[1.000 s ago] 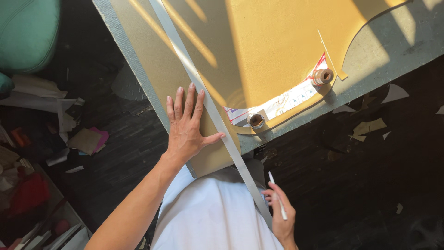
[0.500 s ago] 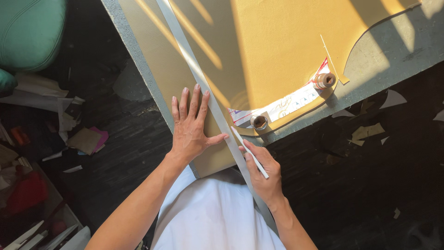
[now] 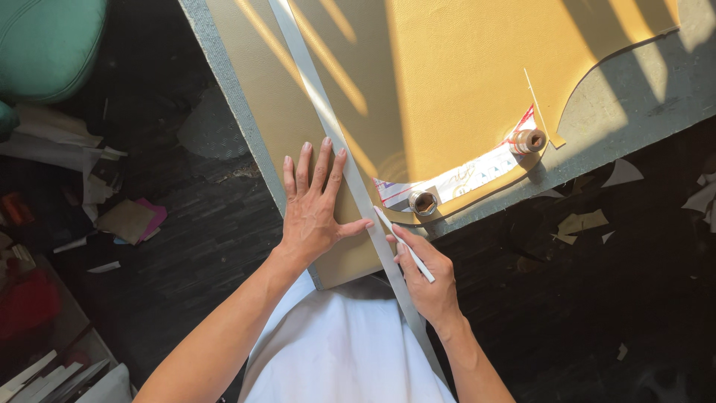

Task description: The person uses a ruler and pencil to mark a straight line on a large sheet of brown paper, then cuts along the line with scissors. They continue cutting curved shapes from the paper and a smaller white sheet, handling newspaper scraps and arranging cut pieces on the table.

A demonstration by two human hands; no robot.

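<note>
Pressing one ruler [image 3: 328, 127], two hands: left [image 3: 317, 213], right [image 3: 425, 272] holding one pen [image 3: 406, 246].

A long, flat, pale grey ruler [image 3: 328, 127] is laid diagonally across the frame, running from the top centre down to the lower centre, where its lower end overhangs the board's edge. It is pressed flat onto a sheet of yellow-tan material [image 3: 462, 82], which is spread smooth over the upper middle and upper right of the frame, half in shadow and half in sunlight, with a curved cut edge at the right. A thin white marking pencil [image 3: 406, 246] is held tilted just right of the ruler's edge at the centre of the frame, its tip touching the sheet.
</note>
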